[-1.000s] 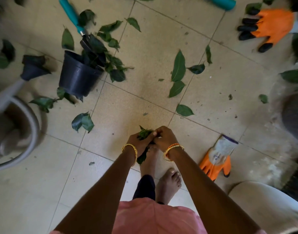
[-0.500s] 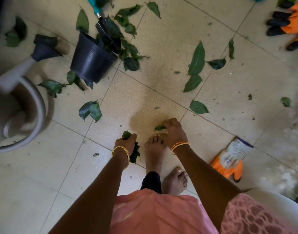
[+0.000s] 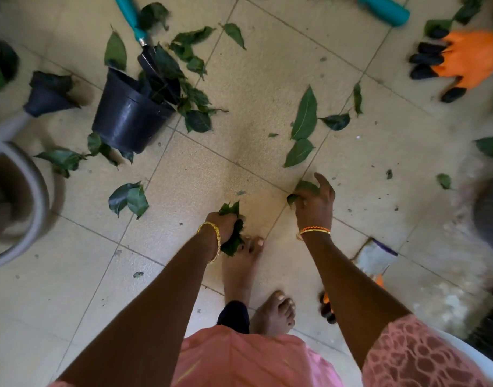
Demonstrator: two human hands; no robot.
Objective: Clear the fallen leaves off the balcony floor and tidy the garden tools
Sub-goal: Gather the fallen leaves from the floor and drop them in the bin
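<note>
Leaf (image 3: 303, 188) in right hand (image 3: 315, 203) grip (left hand (image 3: 224, 224) full)

No legible text, labels, brand marks, numbers or signs appear on any object or surface in view.

Pink patterned garment (image 3: 413, 356), gold bangle (image 3: 211, 238) left wrist, orange-gold bangles (image 3: 313, 231) right, barefoot.

Left hand (image 3: 225, 223) fingers buried in the leaf bunch (image 3: 233, 241) it grips. Right hand (image 3: 315, 203) covers most of one leaf (image 3: 302, 188). Right arm hides much of the near glove (image 3: 375, 256). Watering can (image 3: 13, 191) cut off at left edge, blurred. Teal handle (image 3: 385, 8) clipped at top. Grey round object (image 3: 491, 213) at right edge, possibly a pot, too blurred to tell.
</note>
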